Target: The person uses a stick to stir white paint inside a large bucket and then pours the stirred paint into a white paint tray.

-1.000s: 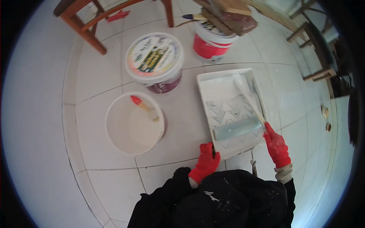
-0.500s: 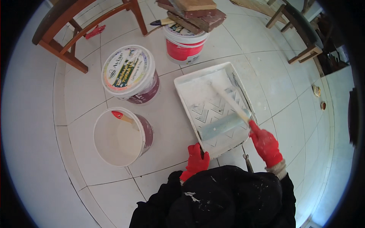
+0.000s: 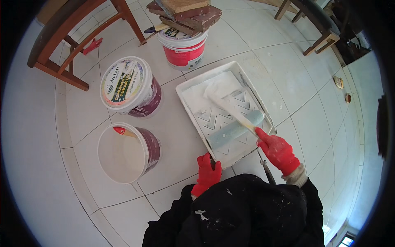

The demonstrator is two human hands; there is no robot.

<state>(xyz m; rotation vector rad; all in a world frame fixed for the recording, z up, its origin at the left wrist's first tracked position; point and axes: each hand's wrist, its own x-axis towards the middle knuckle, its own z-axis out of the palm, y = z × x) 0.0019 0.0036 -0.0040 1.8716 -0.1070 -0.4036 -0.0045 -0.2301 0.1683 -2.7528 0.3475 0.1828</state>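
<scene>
In my right hand [image 3: 278, 150], gloved in red, is the handle of a long pale paddle [image 3: 232, 110]. Its wide end, coated white, rests in the paint at the far part of a white paint tray [image 3: 190, 111]. My left hand [image 3: 207, 175], also red-gloved, grips the tray's near left corner. Across the ridged slope lies a pale blue-green paint roller [image 3: 235, 131], with the paddle's handle passing over its right part. Left of the tray stands an uncovered paint bucket [image 3: 153, 145], holding off-white paint and a red-tipped brush [image 3: 124, 131].
A lidded paint bucket [image 3: 145, 96] stands beyond the uncovered one. Farther off, a red-and-white bucket [image 3: 185, 55] carries stacked brown boards [image 3: 193, 18] and a brush [image 3: 156, 28]. Chairs [image 3: 61, 68] stand at far left and far right. A thin dark rod [image 3: 268, 173] lies near my body.
The paddle's wide end has come up more into sight in the paint, and my right hand has shifted slightly left. The whole view has shifted a little; my left hand keeps its hold.
</scene>
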